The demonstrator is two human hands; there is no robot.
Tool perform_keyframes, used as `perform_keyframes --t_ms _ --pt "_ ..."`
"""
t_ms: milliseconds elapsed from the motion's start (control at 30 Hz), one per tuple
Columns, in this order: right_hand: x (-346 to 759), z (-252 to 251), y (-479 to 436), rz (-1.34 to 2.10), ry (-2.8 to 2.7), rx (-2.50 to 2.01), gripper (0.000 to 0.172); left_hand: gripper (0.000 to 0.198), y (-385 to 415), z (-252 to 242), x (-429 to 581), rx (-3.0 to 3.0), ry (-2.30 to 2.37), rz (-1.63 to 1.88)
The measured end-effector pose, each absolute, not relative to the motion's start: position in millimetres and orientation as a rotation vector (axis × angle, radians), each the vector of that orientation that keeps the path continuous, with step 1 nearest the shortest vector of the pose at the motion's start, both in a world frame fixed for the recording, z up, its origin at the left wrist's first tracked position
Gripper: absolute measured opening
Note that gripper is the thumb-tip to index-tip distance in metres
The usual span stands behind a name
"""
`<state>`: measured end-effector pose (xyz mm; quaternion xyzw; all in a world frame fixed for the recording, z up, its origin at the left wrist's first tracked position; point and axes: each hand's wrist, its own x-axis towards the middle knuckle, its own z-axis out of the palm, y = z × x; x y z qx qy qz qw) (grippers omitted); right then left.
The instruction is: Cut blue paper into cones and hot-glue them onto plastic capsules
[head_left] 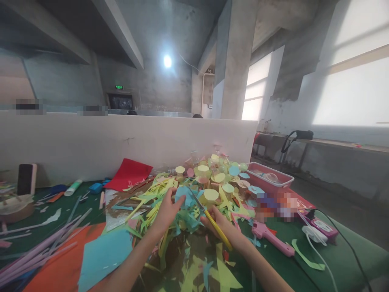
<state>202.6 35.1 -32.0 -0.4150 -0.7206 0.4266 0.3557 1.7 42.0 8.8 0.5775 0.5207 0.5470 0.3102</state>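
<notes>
My left hand (170, 207) pinches a piece of light blue paper (183, 194) between thumb and fingers above a heap of paper scraps. In my right hand (221, 225) are yellow-handled scissors (216, 227), the fingers wrapped round the handles. The grey blades point up and left, close by the blue paper's right side; whether they touch it I cannot tell. Under both hands lie yellow, green and blue paper offcuts (165, 194). Just beyond are several cut rounded paper pieces, among them a pale yellow one (211, 195).
To the right lie a pink glue gun (273, 239), a white plug with cables (314, 234) and a pink plastic basket (270, 178). On the left are blue paper (105, 255), orange sheets (60, 263), lilac strips (45, 247) and a phone (26, 179). A white partition (121, 138) stands behind.
</notes>
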Motion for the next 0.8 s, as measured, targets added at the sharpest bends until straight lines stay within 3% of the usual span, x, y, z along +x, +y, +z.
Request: perform_keyframes --t_ms 367,800 --pt "202.7 -21.6 29.3 1.107 -1.786 -1.198 0.048 0.033 32.5 10.8 8.7 1.563 1.36 1.458" --pt "203.3 -32.9 29.1 1.133 -1.859 -1.016 0.053 0.036 32.4 15.9 5.6 1.415 1.399 1.619"
